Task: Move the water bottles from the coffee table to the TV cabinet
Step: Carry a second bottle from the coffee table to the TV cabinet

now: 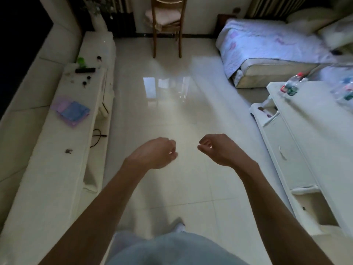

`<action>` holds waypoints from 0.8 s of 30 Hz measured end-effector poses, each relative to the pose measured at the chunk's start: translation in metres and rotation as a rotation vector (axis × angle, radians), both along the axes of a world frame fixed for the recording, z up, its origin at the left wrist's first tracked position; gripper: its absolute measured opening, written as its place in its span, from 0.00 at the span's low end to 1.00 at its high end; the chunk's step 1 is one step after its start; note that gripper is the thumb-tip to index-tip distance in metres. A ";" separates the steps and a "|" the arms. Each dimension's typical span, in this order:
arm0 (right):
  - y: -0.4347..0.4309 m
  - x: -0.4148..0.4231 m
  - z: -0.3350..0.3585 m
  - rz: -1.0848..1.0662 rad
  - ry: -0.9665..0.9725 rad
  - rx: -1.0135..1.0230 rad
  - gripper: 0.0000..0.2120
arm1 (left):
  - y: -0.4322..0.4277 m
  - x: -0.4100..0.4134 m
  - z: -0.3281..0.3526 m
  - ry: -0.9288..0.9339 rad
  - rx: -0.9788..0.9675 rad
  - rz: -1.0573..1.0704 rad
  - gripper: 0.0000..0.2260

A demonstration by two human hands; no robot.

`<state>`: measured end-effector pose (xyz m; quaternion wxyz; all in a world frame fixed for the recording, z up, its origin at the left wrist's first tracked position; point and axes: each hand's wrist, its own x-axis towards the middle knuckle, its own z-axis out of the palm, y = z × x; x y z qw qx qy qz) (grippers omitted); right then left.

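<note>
Clear plastic water bottles with red caps and green labels (pixel 291 85) lie on the white coffee table (pixel 313 119) at the right; more of them blur at the far right edge (pixel 343 91). The long white TV cabinet (pixel 57 150) runs along the left wall. Over the bare floor between the two pieces of furniture hang my left hand (pixel 155 153) and my right hand (pixel 217 150). Both have the fingers loosely curled and hold nothing.
On the cabinet lie a purple and blue cloth (pixel 70 112), a black remote (pixel 85 70), a green item (pixel 81 61) and small dark bits. A wooden chair (pixel 167 22) stands at the far wall, a bed (pixel 267 48) at the back right. Glossy tiled floor (pixel 172 104) fills the middle.
</note>
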<state>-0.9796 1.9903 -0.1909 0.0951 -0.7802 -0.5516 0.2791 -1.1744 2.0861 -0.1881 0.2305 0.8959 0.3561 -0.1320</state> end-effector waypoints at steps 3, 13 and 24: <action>-0.018 0.042 0.002 -0.075 -0.035 -0.011 0.15 | 0.008 0.045 0.000 -0.003 0.023 -0.075 0.13; -0.009 0.132 -0.015 -0.272 -0.053 -0.113 0.17 | 0.060 0.178 -0.014 0.012 -0.004 -0.343 0.12; 0.116 0.264 0.020 -0.592 -0.049 -0.089 0.16 | 0.210 0.342 0.017 -0.102 0.038 -0.541 0.13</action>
